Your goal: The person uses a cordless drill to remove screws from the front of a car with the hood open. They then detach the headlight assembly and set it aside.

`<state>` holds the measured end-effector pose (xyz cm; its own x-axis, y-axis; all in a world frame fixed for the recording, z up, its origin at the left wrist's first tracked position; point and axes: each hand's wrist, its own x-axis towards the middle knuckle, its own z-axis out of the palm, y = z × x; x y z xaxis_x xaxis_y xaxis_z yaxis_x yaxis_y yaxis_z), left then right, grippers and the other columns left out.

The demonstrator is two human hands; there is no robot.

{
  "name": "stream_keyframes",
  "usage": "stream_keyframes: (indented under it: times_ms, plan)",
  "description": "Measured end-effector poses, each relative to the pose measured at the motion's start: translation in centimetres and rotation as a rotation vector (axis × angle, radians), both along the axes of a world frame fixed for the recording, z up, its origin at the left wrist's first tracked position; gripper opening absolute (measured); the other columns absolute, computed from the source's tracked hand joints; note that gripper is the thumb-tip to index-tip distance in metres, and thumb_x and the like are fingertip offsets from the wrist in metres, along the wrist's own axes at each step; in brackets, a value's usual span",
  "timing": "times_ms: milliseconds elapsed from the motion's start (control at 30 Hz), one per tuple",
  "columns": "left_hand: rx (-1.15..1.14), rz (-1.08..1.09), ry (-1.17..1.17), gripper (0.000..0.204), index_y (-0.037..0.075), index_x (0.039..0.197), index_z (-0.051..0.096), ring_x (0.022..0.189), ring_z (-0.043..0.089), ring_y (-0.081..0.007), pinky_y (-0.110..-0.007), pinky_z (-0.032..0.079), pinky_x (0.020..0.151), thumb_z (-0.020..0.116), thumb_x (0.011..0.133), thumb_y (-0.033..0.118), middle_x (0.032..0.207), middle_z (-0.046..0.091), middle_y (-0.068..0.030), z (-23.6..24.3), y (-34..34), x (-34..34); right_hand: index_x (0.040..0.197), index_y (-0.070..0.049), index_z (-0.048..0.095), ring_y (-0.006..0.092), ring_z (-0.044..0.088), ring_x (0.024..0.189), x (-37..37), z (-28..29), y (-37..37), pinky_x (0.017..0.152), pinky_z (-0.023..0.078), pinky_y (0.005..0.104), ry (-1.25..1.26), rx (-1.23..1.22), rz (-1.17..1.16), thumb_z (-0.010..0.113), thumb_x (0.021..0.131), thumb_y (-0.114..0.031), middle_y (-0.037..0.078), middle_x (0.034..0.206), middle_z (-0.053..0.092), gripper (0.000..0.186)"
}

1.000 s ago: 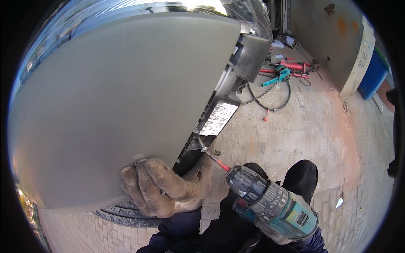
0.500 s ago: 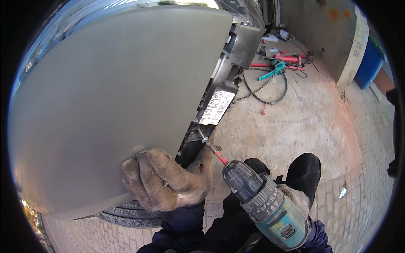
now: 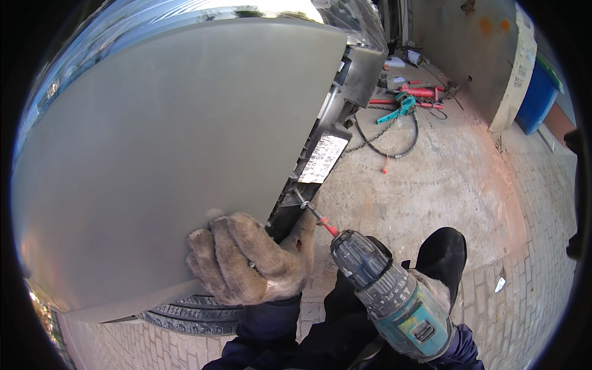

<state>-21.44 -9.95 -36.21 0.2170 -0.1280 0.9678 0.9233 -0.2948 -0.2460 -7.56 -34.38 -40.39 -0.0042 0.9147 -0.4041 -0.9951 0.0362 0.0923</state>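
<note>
A large smooth grey car body panel (image 3: 166, 148), likely a bumper, fills the left side. Along its right edge runs a black plastic flange (image 3: 354, 92) bearing a white label (image 3: 322, 159). My left hand (image 3: 250, 262), in a worn beige glove, grips the panel's lower corner, fingers on the outer face and thumb by the edge. A small metal piece (image 3: 251, 264) shows between its fingers. My right hand (image 3: 435, 288), also gloved and partly hidden, holds a teal and black cordless drill (image 3: 394, 302). Its red-banded bit (image 3: 328, 226) meets a screw (image 3: 304, 203) set against the flange below the label.
A tyre (image 3: 191, 314) lies beneath the panel. On the concrete floor are a red tool (image 3: 422, 92), a teal clamp-like tool (image 3: 399, 109), chain and a black hose (image 3: 407, 151). A blue bin (image 3: 538, 95) stands behind the wall edge at far right.
The view has shifted slightly, so the panel sits a little lower and further right. Both hands keep their holds, and the bit stays at the screw.
</note>
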Motion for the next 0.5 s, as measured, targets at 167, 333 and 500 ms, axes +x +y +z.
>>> stream_keyframes:
  times_ms: [167,333,500]
  plan:
    - [0.006,0.001,-0.037,0.098,0.003,0.150,0.054,0.114,0.069,-0.0350,-0.063,0.061,0.102,0.052,0.095,0.083,0.132,0.044,-0.0143,-0.4,0.4,0.2,0.153,0.001,0.046,0.0397,0.069,0.120,0.2,-1.4,0.2,0.104,0.058,0.0549,0.046,0.175,0.011,0.036,0.115,-0.039,0.026,0.141,0.063,0.056]
    - [-0.010,-0.028,-0.007,0.099,0.003,0.151,0.053,0.115,0.069,-0.0353,-0.063,0.061,0.101,0.054,0.094,0.084,0.130,0.045,-0.0140,-0.2,0.2,0.0,0.152,-0.002,0.048,0.0390,0.070,0.119,0.2,-0.3,0.2,0.102,0.058,0.0548,0.155,0.172,0.033,0.037,0.116,-0.040,0.024,0.140,0.065,0.054]
    - [0.017,-0.008,-0.018,0.097,0.004,0.152,0.052,0.114,0.070,-0.0351,-0.064,0.061,0.100,0.055,0.094,0.083,0.126,0.051,-0.0153,0.0,0.3,0.0,0.134,0.004,0.060,0.0399,0.077,0.096,-0.2,1.3,0.3,0.084,0.067,0.0531,0.000,-0.057,0.000,0.042,0.114,-0.031,0.025,0.119,0.073,0.044]
